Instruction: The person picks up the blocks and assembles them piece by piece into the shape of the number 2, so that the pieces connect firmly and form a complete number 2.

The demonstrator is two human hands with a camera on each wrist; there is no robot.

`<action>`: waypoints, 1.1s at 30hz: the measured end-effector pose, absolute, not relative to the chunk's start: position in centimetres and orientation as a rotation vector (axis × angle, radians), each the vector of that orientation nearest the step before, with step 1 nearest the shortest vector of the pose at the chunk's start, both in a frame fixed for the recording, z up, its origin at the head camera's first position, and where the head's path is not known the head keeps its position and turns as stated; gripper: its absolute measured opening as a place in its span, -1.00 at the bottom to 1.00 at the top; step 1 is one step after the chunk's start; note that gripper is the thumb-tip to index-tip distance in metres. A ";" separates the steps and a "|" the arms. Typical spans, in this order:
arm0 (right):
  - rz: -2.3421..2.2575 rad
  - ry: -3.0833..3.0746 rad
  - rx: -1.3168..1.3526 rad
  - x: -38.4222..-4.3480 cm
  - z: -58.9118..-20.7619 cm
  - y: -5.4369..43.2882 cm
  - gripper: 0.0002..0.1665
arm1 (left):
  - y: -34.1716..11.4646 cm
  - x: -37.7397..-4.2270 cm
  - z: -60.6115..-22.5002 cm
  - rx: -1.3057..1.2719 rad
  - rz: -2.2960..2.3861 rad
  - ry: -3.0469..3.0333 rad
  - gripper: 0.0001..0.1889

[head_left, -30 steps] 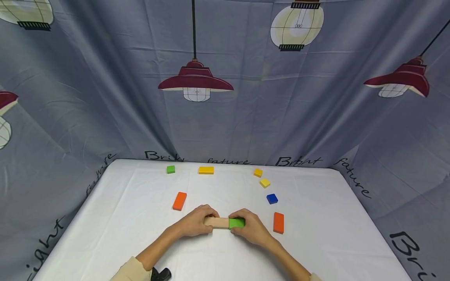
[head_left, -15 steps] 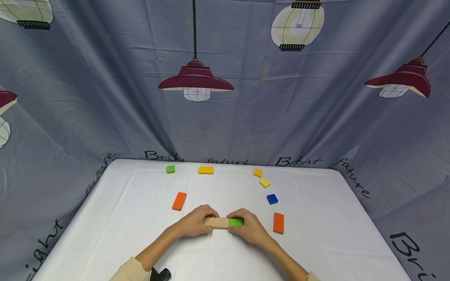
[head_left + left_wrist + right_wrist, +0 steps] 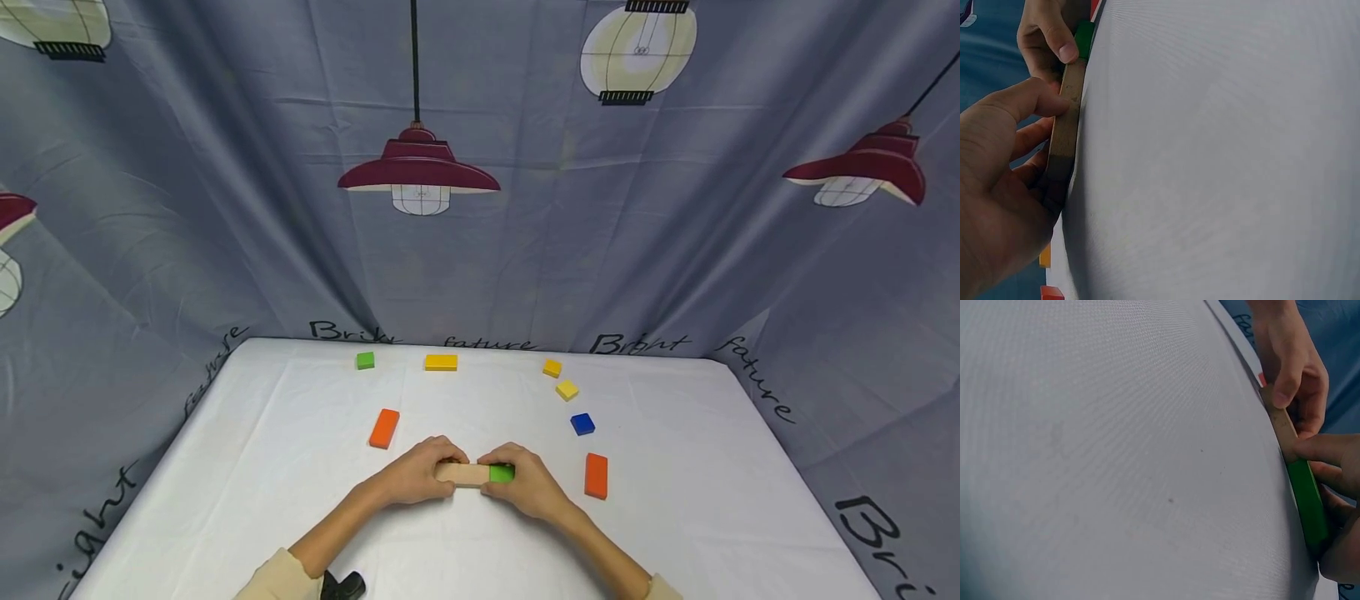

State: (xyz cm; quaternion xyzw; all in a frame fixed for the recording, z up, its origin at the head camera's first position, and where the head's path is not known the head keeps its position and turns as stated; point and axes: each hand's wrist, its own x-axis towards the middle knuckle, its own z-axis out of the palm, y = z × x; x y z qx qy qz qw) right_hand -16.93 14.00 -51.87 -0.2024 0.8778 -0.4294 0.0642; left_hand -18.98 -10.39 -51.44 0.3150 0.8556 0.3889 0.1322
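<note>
On my head view, I see the left hand with its thumb and fingers curled in, pinching a wooden block near the front middle of the white table. The right hand is bent round a green block, its thumb tip reaching onto the wood, as my right wrist view shows. The two blocks touch end to end in one line. Beyond the hands I see a blue block and a long yellow block.
</note>
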 end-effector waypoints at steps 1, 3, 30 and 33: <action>-1.294 2.654 -0.610 -16.9 -51.9 14.0 -0.64 | -10.5 -19.0 -51.4 0.924 1.132 2.482 -0.64; -1.284 2.666 -0.611 -16.9 -52.0 14.1 -0.64 | -10.7 -19.0 -51.3 0.935 1.149 2.481 -0.62; -1.280 2.640 -0.572 -17.1 -52.2 14.2 -0.63 | -21.2 -23.3 -50.4 0.586 1.246 2.528 -0.23; -1.281 2.642 -0.574 -17.1 -52.3 14.2 -0.63 | -21.2 -23.5 -50.4 0.590 1.206 2.537 -0.27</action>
